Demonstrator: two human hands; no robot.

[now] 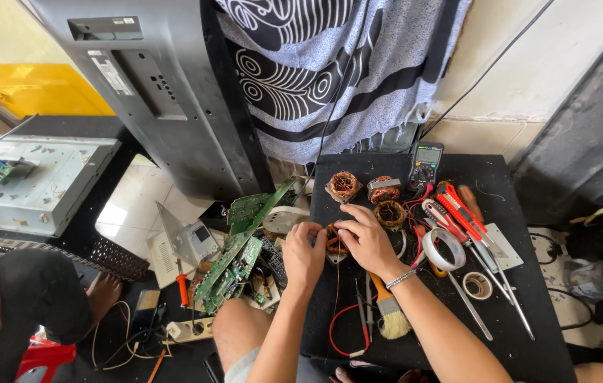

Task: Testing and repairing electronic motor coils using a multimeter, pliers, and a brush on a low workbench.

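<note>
Copper coil (335,240), the little wound motor-type one, sits on the black work mat (528,326) right between both hands, near the mat's left edge; that's the thing getting all the attention here. Going big to small: a grey TV back panel (152,92) leans upright against the wall behind, probably parked out of the way; the mat holds everything else so small bits show up against the black. Green circuit boards (234,262) are heaped just off its left side. Left hand (303,250) is curled shut round the coil's left side, steadying it; right hand (363,236) is bent over the top, fingertips pinched on it, looks like it's working a wire, can't tell exactly. Three more copper coils (345,186) wait further back beside a multimeter (425,164); a paintbrush (389,311), a tape roll (443,249) and red-handled pliers (460,207) lie within easy reach on the right.
</note>
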